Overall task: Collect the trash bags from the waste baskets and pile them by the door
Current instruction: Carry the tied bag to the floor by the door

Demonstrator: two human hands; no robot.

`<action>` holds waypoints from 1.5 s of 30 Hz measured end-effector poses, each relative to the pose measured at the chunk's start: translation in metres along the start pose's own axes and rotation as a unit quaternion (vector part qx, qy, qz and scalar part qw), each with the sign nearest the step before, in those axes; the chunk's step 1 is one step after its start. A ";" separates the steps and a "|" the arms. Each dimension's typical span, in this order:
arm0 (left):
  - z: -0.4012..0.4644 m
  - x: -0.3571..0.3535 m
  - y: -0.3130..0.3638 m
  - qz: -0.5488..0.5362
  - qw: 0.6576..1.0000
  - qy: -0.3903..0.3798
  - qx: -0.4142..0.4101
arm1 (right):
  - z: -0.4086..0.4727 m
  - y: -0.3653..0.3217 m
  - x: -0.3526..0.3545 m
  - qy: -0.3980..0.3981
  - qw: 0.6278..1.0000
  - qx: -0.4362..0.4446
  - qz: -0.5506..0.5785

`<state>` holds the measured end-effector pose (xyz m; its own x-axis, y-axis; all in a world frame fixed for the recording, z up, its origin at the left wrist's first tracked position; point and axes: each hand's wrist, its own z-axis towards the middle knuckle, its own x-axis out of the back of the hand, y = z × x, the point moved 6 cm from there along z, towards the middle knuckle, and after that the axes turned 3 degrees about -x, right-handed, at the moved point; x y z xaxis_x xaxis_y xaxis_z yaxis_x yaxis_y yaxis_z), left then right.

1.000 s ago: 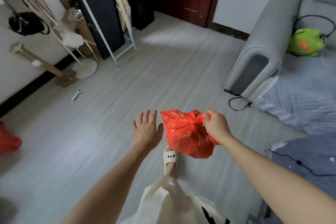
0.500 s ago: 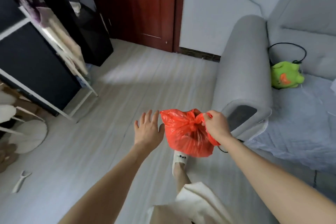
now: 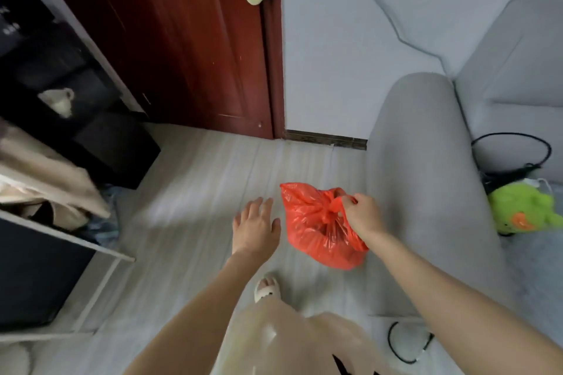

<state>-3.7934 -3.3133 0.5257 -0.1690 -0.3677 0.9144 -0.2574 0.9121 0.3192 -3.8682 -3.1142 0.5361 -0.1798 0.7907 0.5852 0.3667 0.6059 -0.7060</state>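
Note:
A tied red trash bag (image 3: 316, 228) hangs in the air above the pale floor. My right hand (image 3: 362, 218) grips its knotted top. My left hand (image 3: 256, 227) is held out flat just left of the bag, fingers spread, touching nothing. The dark red door (image 3: 182, 39) stands closed straight ahead, a short way beyond the bag.
A grey sofa arm (image 3: 426, 176) rises close on the right, with a green plush toy (image 3: 524, 210) and black cables on the seat. On the left stand a white-framed rack (image 3: 100, 250) draped with cloth and black furniture (image 3: 61, 70). My slippered foot (image 3: 266, 286) is below the bag.
I have walked closer to the door, which now fills the upper view. The bag stays held in my right hand, and the left hand remains spread beside it.

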 end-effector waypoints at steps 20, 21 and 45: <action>0.541 0.046 0.128 0.140 0.971 0.007 -0.194 | 0.433 -0.064 0.007 0.099 0.967 -0.194 0.131; 0.563 0.036 0.134 0.143 0.970 0.018 -0.194 | 0.457 -0.051 -0.002 0.098 0.965 -0.198 0.139; 0.847 -0.252 0.137 0.243 0.909 0.218 -0.260 | 0.786 0.198 -0.178 0.104 0.849 -0.345 0.387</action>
<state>-4.5919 -3.2499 0.1284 0.2796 0.1050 0.9544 0.2506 0.9516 -0.1781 -4.4809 -3.0662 -0.0218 0.4974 0.8526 0.1602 0.7616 -0.3407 -0.5512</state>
